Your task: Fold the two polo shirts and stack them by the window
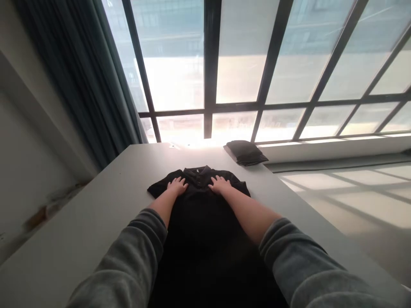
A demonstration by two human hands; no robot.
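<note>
A black polo shirt (205, 231) lies spread front side up, its collar at the far end and its short sleeves out to both sides. On the shirt's left shoulder area, as I see it, my left hand (177, 186) rests flat with the fingers spread. My right hand (219, 185) lies likewise on the other side of the buttoned placket, fingers apart. Both palms press on the cloth and neither grips it. My forearms and grey sleeves cover parts of the shirt's side edges.
The shirt is on a white table (128, 188). At its far right corner sits a stack of folded dark clothes (245, 152). Beyond are large framed windows (244, 64), with a dark curtain (80, 72) at the left. Sunlit floor (359, 192) shows at the right.
</note>
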